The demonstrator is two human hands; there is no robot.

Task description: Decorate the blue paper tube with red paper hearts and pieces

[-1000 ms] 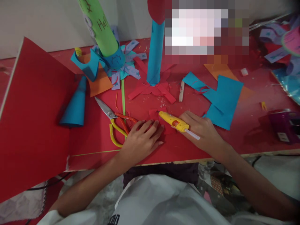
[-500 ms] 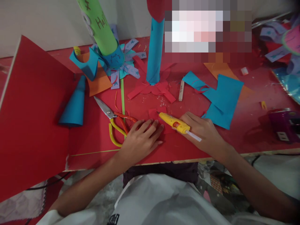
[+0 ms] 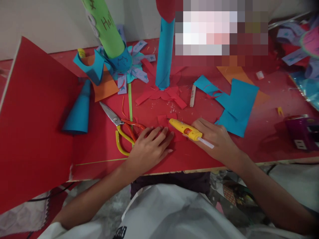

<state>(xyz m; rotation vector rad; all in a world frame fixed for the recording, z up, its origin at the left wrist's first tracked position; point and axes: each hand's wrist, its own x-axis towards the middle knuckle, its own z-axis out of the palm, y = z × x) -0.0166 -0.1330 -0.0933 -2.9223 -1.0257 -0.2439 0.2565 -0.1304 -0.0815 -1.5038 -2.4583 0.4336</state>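
A red table [image 3: 194, 157] runs the width of what I see, and a big red board [image 3: 35, 132] leans up at its left end. Toward the back stand a green tube [image 3: 109, 38], tilted and with dark lettering, and a slimmer blue tube [image 3: 164, 53] on red petal-like strips. Cut blue paper [image 3: 243, 103] lies to the right over orange paper [image 3: 233, 73], and a blue cone [image 3: 78, 111] rests beside the board. Large scissors [image 3: 114, 119] with one orange and one yellow handle lie spread open, their handles reaching under the left hand [image 3: 152, 142]. That hand is palm down with its fingers loosely extended, resting on a piece of red paper [image 3: 162, 120] near the table's front edge; I see no grip on anything. The paper so nearly matches the tabletop that its outline is hard to follow. Just to the right of it, the right hand [image 3: 214, 136] is curled firmly around a glue gun [image 3: 183, 127]. The gun is small and bright yellow, with an orange patch showing through a slot in its side. From its back end pokes a clear, whitish glue stick [image 3: 206, 142]. Its dark, narrow nozzle [image 3: 168, 119] points at the red paper; whether they touch, I can't tell.
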